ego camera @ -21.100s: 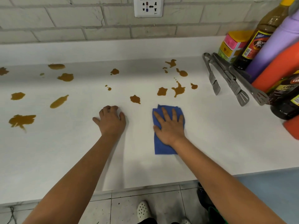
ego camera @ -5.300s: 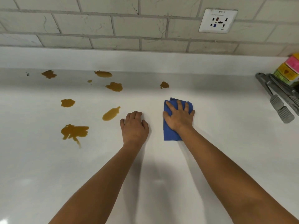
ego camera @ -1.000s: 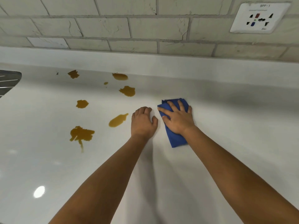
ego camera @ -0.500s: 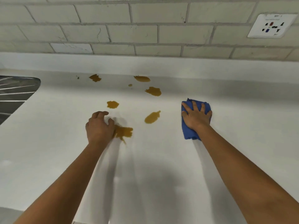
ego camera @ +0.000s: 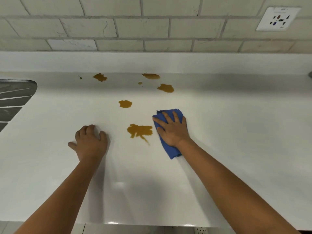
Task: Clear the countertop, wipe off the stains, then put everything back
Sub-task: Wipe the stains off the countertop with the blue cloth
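Countertop is plain white, kinda glossy, with a soft light glare near the front edge and a sliver of floor tile just under that edge. Both bare forearms reach in from the bottom and throw shadows on the surface.

Left hand rests on the top with its fingers curled under and thumb out to the side, holding nothing. Right hand lies flat with fingers spread, pressing down on a blue cloth that pokes out past the fingertips and trails back under the wrist.

Big stain, brownish-yellow with a little drip tail, sits between the hands, its right edge just beside the cloth. Further back a smaller blob lies on its own, then a blotch, a tiny dot, and two more splats right up by the back, one left and one right.

Off at the left edge a metal sink with a ribbed drainer cuts in. Behind everything the white upstand rises, then a pale brick-pattern tile wall, with a white outlet at the top right.
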